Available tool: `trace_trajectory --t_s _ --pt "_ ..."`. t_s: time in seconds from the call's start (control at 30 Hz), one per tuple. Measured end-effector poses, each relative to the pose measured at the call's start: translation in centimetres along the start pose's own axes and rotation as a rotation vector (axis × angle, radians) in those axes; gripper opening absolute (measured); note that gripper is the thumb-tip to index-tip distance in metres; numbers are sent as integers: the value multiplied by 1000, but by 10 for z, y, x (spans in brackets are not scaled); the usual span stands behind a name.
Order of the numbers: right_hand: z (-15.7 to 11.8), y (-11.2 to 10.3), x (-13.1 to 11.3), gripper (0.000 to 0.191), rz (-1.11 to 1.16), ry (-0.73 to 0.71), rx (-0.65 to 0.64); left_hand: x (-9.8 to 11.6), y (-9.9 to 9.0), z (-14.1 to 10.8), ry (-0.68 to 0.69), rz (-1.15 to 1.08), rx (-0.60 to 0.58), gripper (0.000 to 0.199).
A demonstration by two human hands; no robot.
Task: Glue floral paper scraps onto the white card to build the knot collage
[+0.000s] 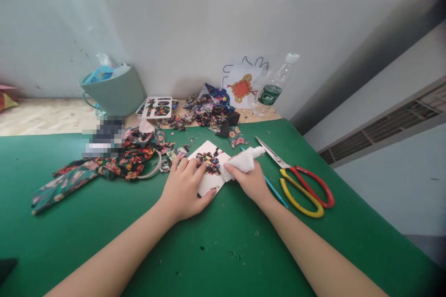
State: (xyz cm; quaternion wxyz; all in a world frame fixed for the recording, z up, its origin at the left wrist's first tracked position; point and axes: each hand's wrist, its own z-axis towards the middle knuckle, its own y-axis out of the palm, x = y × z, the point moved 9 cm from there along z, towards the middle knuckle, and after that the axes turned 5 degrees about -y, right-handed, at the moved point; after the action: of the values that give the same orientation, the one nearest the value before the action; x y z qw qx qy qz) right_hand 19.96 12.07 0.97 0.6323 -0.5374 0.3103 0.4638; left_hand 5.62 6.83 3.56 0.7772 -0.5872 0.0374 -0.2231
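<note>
Head view: left hand lies palm-down on the card, spread wide; right hand grips the tilted white bottle.

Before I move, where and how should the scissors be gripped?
Probably by the yellow loop and red loop of the scissors, coming from the near right: they lie flat, both loops toward that side, with the pointed blades angled away. The right hand, nearest, holds the white bottle.

A person's bare left hand at the left of a white card, and bare right hand at its right. Slender, uncovered left forearm and right forearm narrow toward bare wrists.
</note>
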Motion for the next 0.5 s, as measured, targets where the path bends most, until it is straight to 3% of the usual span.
trace_trajectory --t_s 0.27,0.5 --pt "3 -8 -5 16 -37 -63 61 1 4 0 43 -29 -63 55" --pt "0 -5 6 22 -44 11 36 4 7 -1 81 -53 -98 58"
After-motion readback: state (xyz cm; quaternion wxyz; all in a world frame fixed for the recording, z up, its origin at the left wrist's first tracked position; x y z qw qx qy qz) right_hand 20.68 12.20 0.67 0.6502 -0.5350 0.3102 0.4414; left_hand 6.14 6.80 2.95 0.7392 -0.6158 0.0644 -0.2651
